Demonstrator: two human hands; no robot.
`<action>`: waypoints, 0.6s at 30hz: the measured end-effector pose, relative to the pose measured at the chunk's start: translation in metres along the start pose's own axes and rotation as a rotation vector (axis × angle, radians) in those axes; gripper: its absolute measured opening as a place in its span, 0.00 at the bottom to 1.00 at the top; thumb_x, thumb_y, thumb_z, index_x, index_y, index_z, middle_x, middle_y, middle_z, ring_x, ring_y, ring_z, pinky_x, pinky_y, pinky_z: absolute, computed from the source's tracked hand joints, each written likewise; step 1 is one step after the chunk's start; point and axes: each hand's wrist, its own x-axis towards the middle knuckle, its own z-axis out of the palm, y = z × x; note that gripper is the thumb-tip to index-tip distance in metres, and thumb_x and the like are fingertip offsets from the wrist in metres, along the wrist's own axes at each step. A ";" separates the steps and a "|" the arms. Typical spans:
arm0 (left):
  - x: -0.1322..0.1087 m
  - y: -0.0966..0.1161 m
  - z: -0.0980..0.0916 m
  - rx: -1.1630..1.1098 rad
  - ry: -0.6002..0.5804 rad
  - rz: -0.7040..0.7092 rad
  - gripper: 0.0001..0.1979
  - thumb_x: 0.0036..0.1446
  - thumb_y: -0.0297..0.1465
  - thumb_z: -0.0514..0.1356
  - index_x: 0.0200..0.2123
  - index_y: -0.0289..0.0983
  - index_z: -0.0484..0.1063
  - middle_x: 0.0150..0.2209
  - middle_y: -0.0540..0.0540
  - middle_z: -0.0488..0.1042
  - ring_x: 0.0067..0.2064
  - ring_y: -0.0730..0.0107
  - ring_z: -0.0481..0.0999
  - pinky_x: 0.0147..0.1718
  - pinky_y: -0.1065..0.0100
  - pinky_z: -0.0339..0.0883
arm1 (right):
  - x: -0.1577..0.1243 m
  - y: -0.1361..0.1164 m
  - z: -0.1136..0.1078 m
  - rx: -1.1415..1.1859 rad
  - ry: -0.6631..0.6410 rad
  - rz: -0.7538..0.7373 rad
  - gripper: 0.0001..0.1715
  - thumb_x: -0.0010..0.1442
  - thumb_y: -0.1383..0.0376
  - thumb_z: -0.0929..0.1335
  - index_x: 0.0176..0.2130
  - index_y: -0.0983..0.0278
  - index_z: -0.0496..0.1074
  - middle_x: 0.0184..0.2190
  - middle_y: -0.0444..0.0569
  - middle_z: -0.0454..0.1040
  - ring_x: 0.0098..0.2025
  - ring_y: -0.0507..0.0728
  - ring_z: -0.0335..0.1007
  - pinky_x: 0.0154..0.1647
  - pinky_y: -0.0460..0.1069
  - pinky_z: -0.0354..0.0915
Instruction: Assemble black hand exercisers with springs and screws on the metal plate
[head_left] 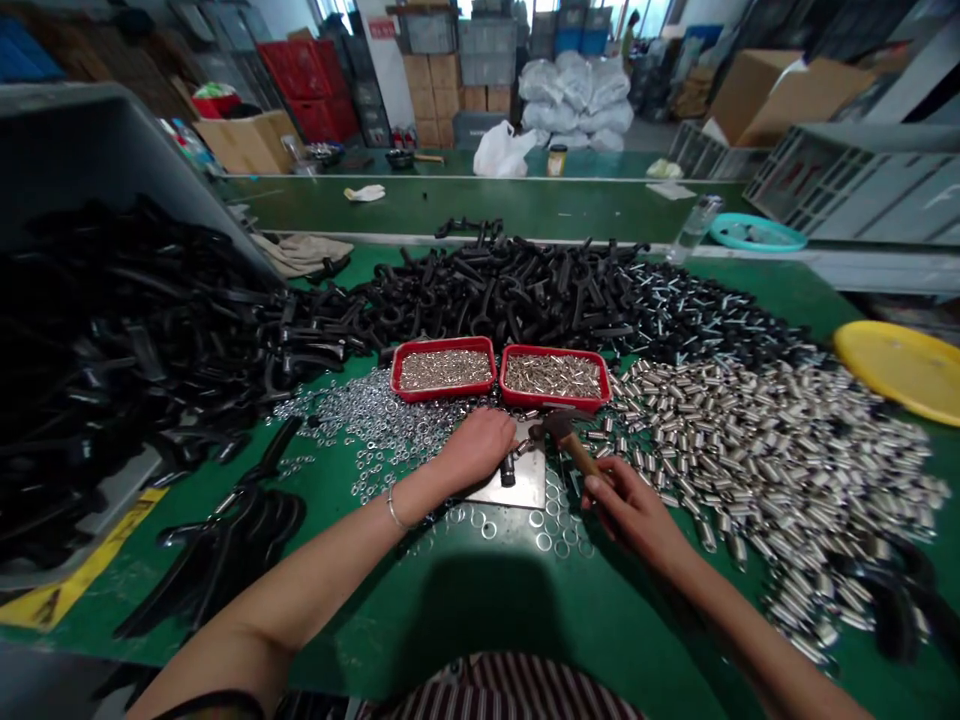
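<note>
My right hand (630, 502) is wrapped round the wooden handle of a hammer (579, 452). The hammer's dark head hangs over the right side of a flat metal plate (531, 488). My left hand (481, 442) is closed, knuckles up, at the plate's left part, on a black part (508, 472) whose short end shows below the fingers. The fingertips and the rest of that part are hidden. Just beyond the hands stand two red trays, the left tray (444, 397) with tiny metal pieces and the right tray (556, 402) with small pins. Thin metal rings (552, 508) lie around the plate.
Silvery nuts (382, 425) spread to the left, metal sleeves (765, 450) to the right. Black handles (510, 290) are heaped behind, more fill a grey bin (142, 110) at left. Black-headed bolts (697, 305) and a yellow lid (904, 370) lie at right.
</note>
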 end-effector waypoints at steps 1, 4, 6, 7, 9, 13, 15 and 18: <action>0.001 0.000 -0.002 0.027 -0.014 0.084 0.14 0.69 0.33 0.50 0.41 0.32 0.73 0.40 0.38 0.74 0.46 0.55 0.72 0.49 0.57 0.61 | 0.001 0.000 -0.002 -0.031 0.001 -0.003 0.22 0.65 0.46 0.63 0.47 0.59 0.61 0.32 0.44 0.75 0.17 0.49 0.60 0.13 0.45 0.53; -0.002 0.000 -0.009 0.034 -0.040 0.124 0.20 0.67 0.43 0.53 0.43 0.31 0.73 0.42 0.37 0.73 0.47 0.52 0.71 0.51 0.54 0.60 | 0.001 -0.004 -0.007 -0.224 0.010 -0.061 0.21 0.67 0.48 0.62 0.48 0.60 0.64 0.33 0.47 0.76 0.22 0.53 0.66 0.22 0.48 0.61; -0.011 0.003 -0.009 -0.033 -0.001 0.029 0.34 0.58 0.55 0.58 0.52 0.31 0.69 0.48 0.35 0.72 0.50 0.48 0.69 0.53 0.51 0.59 | -0.003 -0.012 -0.008 -0.387 0.026 -0.126 0.20 0.68 0.50 0.61 0.50 0.61 0.66 0.35 0.49 0.77 0.30 0.56 0.71 0.31 0.51 0.65; -0.017 0.005 -0.007 -0.083 0.028 -0.023 0.42 0.52 0.58 0.61 0.58 0.31 0.65 0.52 0.34 0.70 0.53 0.45 0.68 0.55 0.50 0.58 | -0.006 -0.017 -0.007 -0.450 0.036 -0.160 0.20 0.69 0.51 0.61 0.51 0.60 0.66 0.37 0.50 0.77 0.33 0.58 0.72 0.34 0.52 0.65; -0.031 0.009 0.000 -0.192 0.065 -0.107 0.53 0.48 0.57 0.66 0.66 0.32 0.52 0.56 0.33 0.67 0.56 0.44 0.66 0.57 0.49 0.57 | -0.011 -0.028 -0.003 -0.523 0.061 -0.226 0.20 0.70 0.52 0.59 0.54 0.59 0.65 0.41 0.52 0.77 0.38 0.59 0.73 0.38 0.53 0.65; -0.045 0.013 0.017 -0.341 0.054 -0.196 0.54 0.52 0.45 0.69 0.70 0.34 0.40 0.55 0.34 0.69 0.58 0.44 0.66 0.59 0.46 0.55 | -0.005 -0.038 0.008 -0.680 0.046 -0.282 0.21 0.70 0.53 0.57 0.54 0.60 0.66 0.43 0.55 0.75 0.39 0.61 0.73 0.39 0.53 0.64; -0.045 0.013 0.022 -0.367 0.065 -0.202 0.54 0.52 0.43 0.69 0.70 0.34 0.38 0.54 0.34 0.69 0.58 0.43 0.66 0.60 0.44 0.54 | 0.004 -0.036 0.010 -0.751 -0.027 -0.234 0.18 0.70 0.54 0.58 0.47 0.61 0.69 0.37 0.53 0.75 0.34 0.60 0.71 0.36 0.52 0.62; -0.042 0.011 0.023 -0.388 0.086 -0.190 0.56 0.51 0.42 0.70 0.70 0.34 0.37 0.54 0.35 0.70 0.58 0.43 0.67 0.61 0.43 0.54 | 0.015 -0.030 0.010 -0.622 -0.049 -0.187 0.17 0.68 0.53 0.60 0.41 0.61 0.68 0.31 0.49 0.73 0.31 0.57 0.70 0.32 0.50 0.62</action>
